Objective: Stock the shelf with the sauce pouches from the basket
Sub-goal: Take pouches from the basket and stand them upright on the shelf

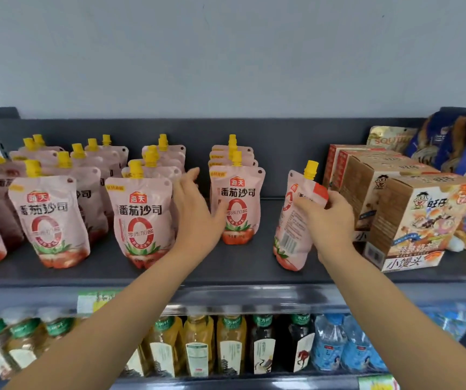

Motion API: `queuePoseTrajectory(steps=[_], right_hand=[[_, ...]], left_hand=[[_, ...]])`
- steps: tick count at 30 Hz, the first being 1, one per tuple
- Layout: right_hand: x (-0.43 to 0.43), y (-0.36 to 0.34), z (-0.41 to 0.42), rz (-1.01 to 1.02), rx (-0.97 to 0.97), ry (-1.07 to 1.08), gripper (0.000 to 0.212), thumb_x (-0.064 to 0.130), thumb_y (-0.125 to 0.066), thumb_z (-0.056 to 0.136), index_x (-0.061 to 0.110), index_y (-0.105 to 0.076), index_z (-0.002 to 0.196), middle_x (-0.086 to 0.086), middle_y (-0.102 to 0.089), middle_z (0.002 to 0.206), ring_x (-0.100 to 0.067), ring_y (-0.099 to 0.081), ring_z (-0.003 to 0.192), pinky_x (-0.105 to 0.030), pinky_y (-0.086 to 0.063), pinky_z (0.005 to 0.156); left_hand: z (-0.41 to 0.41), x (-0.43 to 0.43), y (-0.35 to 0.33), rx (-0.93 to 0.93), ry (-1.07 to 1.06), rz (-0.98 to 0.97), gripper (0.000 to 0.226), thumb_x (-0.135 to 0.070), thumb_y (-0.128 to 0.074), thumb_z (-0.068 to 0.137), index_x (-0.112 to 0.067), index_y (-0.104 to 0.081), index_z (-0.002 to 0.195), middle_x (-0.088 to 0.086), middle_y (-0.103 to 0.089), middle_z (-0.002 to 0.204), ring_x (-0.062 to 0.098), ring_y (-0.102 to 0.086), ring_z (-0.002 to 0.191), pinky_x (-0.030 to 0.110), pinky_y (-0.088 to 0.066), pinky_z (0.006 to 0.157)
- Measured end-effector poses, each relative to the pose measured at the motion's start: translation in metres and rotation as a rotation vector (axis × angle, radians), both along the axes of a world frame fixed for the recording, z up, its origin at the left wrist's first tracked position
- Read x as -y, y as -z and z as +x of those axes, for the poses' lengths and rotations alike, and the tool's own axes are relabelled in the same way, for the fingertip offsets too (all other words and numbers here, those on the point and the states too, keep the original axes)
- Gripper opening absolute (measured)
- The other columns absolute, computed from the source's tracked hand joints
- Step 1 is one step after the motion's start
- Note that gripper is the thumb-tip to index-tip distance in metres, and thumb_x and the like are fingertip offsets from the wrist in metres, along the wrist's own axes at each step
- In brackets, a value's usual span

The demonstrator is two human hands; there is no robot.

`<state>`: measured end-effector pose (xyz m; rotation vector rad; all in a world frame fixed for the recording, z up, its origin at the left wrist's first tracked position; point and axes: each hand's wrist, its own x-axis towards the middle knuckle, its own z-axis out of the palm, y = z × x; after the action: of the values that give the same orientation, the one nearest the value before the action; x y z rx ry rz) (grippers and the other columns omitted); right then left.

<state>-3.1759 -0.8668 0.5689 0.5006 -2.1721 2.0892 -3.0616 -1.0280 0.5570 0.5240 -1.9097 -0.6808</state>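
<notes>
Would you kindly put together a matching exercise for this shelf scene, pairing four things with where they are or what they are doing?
Column one:
1. left hand
2. right hand
3. brown snack boxes
4. drink bottles

Column two:
A. on the level beneath
B. grips a sauce pouch turned sideways
C. fingers straight, reaching between rows of standing pouches
D. right end of the top shelf

Pairs: 1-C, 2-B, 3-D, 4-A

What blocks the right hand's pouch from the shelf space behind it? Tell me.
Nothing visible: the shelf behind the held pouch is bare all the way back, between a pouch row and the brown boxes.
</notes>
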Motion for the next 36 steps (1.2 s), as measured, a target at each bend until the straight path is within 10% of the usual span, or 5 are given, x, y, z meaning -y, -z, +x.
queuePoseTrajectory(steps=[5,11,19,28,36], right_hand=[[0.007,-0.02,0.013,0.342,-0.029,-0.08,0.072,0.061,-0.039,0.087,0.024,-0.02,0.147,-0.006,-0.036,0.149,-0.031,-0.04,0.132,-0.045,-0.033,0.104],[0.013,-0.036,0.02,0.243,0.157,-0.342,0.128,0.103,-0.03,0.036,0.03,-0.032,0.14,0.002,-0.052,0.133,-0.025,-0.048,0.125,-0.054,-0.041,0.1],[-0.002,-0.003,0.02,0.229,0.094,-0.58,0.018,0.026,-0.066,0.086,0.02,-0.063,0.102,0.001,-0.068,0.1,-0.014,-0.066,0.087,-0.034,-0.055,0.074],[0.042,0.016,0.026,0.132,-0.084,-0.437,0.02,0.021,-0.079,0.075,0.028,-0.063,0.085,0.003,-0.07,0.089,-0.022,-0.07,0.087,-0.048,-0.059,0.073],[0.045,0.02,0.023,0.151,-0.091,-0.382,0.041,0.032,-0.085,0.064,0.02,-0.061,0.095,0.002,-0.068,0.098,-0.019,-0.068,0.088,-0.044,-0.058,0.075]], left_hand=[[0.007,-0.048,0.003,0.321,0.473,-0.08,0.082,-0.049,-0.077,0.068,-0.025,-0.035,0.135,-0.015,-0.043,0.125,0.002,-0.044,0.115,0.018,-0.037,0.093],[-0.016,-0.067,0.011,0.192,0.638,0.092,0.051,-0.02,-0.074,0.079,-0.019,-0.051,0.125,-0.01,-0.058,0.124,-0.003,-0.054,0.11,0.012,-0.044,0.091],[0.011,-0.011,0.002,0.224,0.759,0.419,0.04,0.0,-0.063,0.086,-0.027,-0.055,0.115,-0.01,-0.066,0.112,0.006,-0.064,0.106,0.024,-0.054,0.087],[0.025,0.019,0.002,0.446,0.562,0.166,0.086,-0.023,-0.082,0.069,-0.025,-0.024,0.133,-0.021,-0.047,0.123,-0.008,-0.051,0.107,0.013,-0.05,0.085],[0.025,0.016,0.009,0.432,0.466,0.091,0.084,-0.022,-0.082,0.069,-0.024,-0.021,0.127,-0.019,-0.044,0.12,-0.005,-0.049,0.102,-0.003,-0.043,0.066]])
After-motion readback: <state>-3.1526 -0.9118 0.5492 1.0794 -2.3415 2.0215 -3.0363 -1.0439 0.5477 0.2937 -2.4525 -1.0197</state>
